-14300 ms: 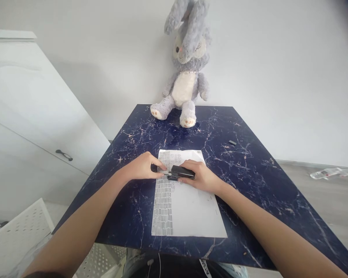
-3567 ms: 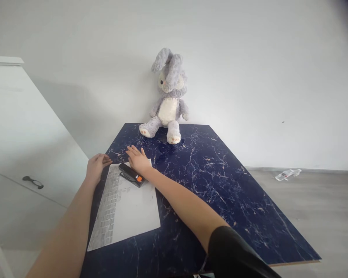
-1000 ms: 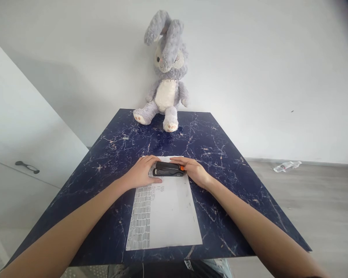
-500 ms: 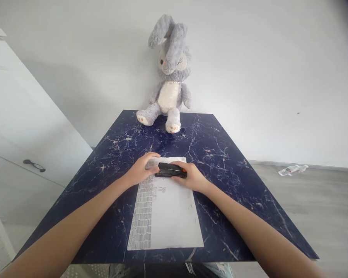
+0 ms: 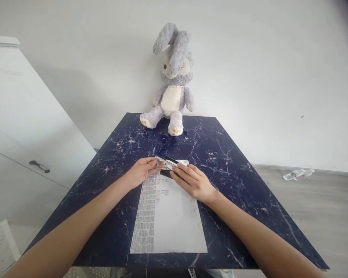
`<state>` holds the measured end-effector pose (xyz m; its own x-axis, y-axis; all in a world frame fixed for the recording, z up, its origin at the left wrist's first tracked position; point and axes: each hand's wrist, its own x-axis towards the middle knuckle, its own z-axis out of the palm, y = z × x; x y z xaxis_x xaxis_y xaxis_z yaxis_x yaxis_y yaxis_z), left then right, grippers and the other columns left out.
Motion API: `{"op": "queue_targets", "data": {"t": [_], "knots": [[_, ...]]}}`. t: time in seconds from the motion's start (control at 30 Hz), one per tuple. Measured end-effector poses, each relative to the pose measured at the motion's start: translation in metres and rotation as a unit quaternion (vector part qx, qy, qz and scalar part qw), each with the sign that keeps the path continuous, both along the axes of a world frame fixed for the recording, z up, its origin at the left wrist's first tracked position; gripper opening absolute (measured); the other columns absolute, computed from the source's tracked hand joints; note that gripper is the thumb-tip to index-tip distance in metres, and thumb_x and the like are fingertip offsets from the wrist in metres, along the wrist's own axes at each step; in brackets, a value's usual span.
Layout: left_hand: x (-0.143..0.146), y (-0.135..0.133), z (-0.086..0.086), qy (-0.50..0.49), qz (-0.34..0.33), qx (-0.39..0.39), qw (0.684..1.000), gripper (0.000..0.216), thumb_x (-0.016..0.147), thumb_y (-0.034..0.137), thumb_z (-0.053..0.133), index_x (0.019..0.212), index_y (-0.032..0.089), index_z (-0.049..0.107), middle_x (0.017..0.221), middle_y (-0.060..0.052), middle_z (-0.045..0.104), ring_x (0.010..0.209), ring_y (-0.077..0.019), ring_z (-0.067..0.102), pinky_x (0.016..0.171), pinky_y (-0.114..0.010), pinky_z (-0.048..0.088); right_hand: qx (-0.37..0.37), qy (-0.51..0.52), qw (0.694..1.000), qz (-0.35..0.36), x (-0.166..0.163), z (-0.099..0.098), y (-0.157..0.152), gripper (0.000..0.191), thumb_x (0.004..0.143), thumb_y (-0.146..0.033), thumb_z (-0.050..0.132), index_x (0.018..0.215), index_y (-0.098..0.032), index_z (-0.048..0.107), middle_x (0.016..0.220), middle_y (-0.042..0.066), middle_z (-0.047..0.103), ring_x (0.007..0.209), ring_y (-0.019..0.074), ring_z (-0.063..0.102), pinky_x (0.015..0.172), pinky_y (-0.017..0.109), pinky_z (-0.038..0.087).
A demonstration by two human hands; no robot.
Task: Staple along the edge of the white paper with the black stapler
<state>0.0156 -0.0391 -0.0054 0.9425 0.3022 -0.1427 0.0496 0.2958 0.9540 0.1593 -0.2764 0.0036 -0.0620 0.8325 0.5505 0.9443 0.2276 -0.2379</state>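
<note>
A black stapler (image 5: 168, 165) is opened out above the top of a printed sheet of paper (image 5: 178, 220), its silvery metal inner part showing between the black upper and lower parts. My right hand (image 5: 194, 183) closes round its right end, back of the hand upward, fingers reaching left. At the opposite end, my left hand (image 5: 143, 170) has its fingers drawn together on the metal part, near the sheet's top left corner. The fingertips partly cover the stapler. Dense grey print runs down the left side of the paper, which lies flat on the dark blue marbled table (image 5: 232, 216).
A grey plush rabbit (image 5: 174, 92) sits at the table's far edge against the wall. To the left stands a white cabinet (image 5: 31, 116) with a dark handle (image 5: 39, 166). A clear plastic item (image 5: 298, 174) lies on the floor at right.
The stapler, closed before, is now opened and tilted. My right hand has rolled over it, and my left fingers have closed in on its metal end. The view has shifted slightly.
</note>
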Motion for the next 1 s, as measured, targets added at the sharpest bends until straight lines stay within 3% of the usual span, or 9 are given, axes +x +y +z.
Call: {"op": "queue_targets", "data": {"t": [0.1, 0.2, 0.33, 0.43, 0.53, 0.63, 0.73, 0.87, 1.0], "knots": [[0.0, 0.008, -0.003, 0.015, 0.035, 0.029, 0.999, 0.032, 0.087, 0.038, 0.082, 0.108, 0.015, 0.075, 0.119, -0.015, 0.077, 0.115, -0.0284, 0.072, 0.113, -0.048, 0.053, 0.045, 0.06, 0.996, -0.048, -0.003, -0.003, 0.006, 0.043, 0.103, -0.011, 0.051, 0.136, -0.032, 0.067, 0.137, 0.006, 0.069, 0.135, 0.0304, 0.059, 0.112, 0.056, 0.05], [-0.002, 0.014, 0.0, -0.008, 0.164, 0.113, 0.98, 0.039, 0.084, 0.042, 0.083, 0.11, 0.014, 0.072, 0.109, -0.016, 0.079, 0.1, -0.0278, 0.077, 0.104, -0.05, 0.059, 0.086, 0.197, 0.962, -0.171, -0.004, -0.007, 0.014, 0.036, 0.093, -0.014, 0.062, 0.125, -0.028, 0.073, 0.119, 0.009, 0.076, 0.116, 0.0323, 0.068, 0.103, 0.057, 0.054], [-0.008, 0.009, 0.013, -0.088, 0.312, 0.275, 0.905, 0.036, 0.088, 0.047, 0.078, 0.11, 0.017, 0.074, 0.104, -0.011, 0.08, 0.096, -0.0285, 0.078, 0.096, -0.048, 0.063, -0.011, 0.369, 0.907, -0.201, -0.004, -0.014, 0.021, 0.027, 0.078, -0.022, 0.078, 0.105, -0.022, 0.075, 0.095, 0.004, 0.078, 0.083, 0.0253, 0.071, 0.08, 0.041, 0.059], [-0.016, -0.003, 0.02, -0.123, 0.29, 0.445, 0.838, 0.023, 0.09, 0.041, 0.077, 0.105, 0.024, 0.079, 0.104, -0.006, 0.081, 0.097, -0.0279, 0.078, 0.098, -0.046, 0.062, -0.06, 0.366, 0.915, -0.162, -0.004, -0.016, 0.023, 0.022, 0.077, -0.019, 0.078, 0.099, -0.022, 0.074, 0.09, 0.002, 0.076, 0.081, 0.0226, 0.07, 0.08, 0.037, 0.057], [-0.023, -0.015, 0.019, -0.202, 0.193, 0.57, 0.773, 0.019, 0.094, 0.029, 0.072, 0.112, 0.029, 0.078, 0.11, -0.002, 0.08, 0.101, -0.0256, 0.077, 0.099, -0.044, 0.062, -0.032, 0.282, 0.948, -0.141, -0.005, -0.009, 0.022, 0.034, 0.077, -0.026, 0.085, 0.108, -0.024, 0.072, 0.11, 0.007, 0.075, 0.105, 0.0296, 0.068, 0.096, 0.047, 0.054], [-0.027, -0.025, 0.012, -0.242, 0.066, 0.621, 0.742, 0.03, 0.099, 0.022, 0.065, 0.127, 0.031, 0.07, 0.119, -0.003, 0.077, 0.11, -0.0242, 0.075, 0.099, -0.042, 0.062, 0.063, 0.238, 0.965, -0.094, -0.008, 0.001, 0.019, 0.048, 0.083, -0.042, 0.085, 0.125, -0.026, 0.068, 0.126, 0.012, 0.068, 0.119, 0.033, 0.061, 0.104, 0.052, 0.051], [-0.028, -0.035, 0.005, -0.224, -0.004, 0.644, 0.732, 0.026, 0.101, 0.023, 0.06, 0.126, 0.029, 0.067, 0.12, -0.005, 0.077, 0.113, -0.0247, 0.074, 0.101, -0.043, 0.062, 0.108, 0.261, 0.959, 0.009, -0.016, 0.008, 0.015, 0.028, 0.095, -0.039, 0.072, 0.12, -0.027, 0.072, 0.113, 0.01, 0.071, 0.105, 0.0257, 0.068, 0.093, 0.042, 0.059], [-0.025, -0.041, 0.004, -0.229, -0.005, 0.675, 0.701, 0.019, 0.102, 0.025, 0.059, 0.119, 0.028, 0.066, 0.118, -0.005, 0.077, 0.111, -0.0236, 0.074, 0.097, -0.04, 0.063, 0.122, 0.272, 0.954, 0.035, -0.025, 0.011, 0.018, 0.015, 0.1, -0.029, 0.065, 0.099, -0.027, 0.08, 0.102, 0.007, 0.074, 0.092, 0.0207, 0.072, 0.082, 0.036, 0.062], [-0.019, -0.005, 0.013, -0.186, 0.142, 0.705, 0.669, 0.017, 0.098, 0.039, 0.067, 0.109, 0.026, 0.068, 0.108, -0.005, 0.08, 0.096, -0.0222, 0.077, 0.086, -0.032, 0.063, 0.119, 0.339, 0.929, -0.085, 0.01, 0.01, 0.018, 0.015, 0.094, -0.035, 0.07, 0.093, -0.024, 0.08, 0.094, 0.007, 0.077, 0.083, 0.0218, 0.073, 0.075, 0.035, 0.06]]}}
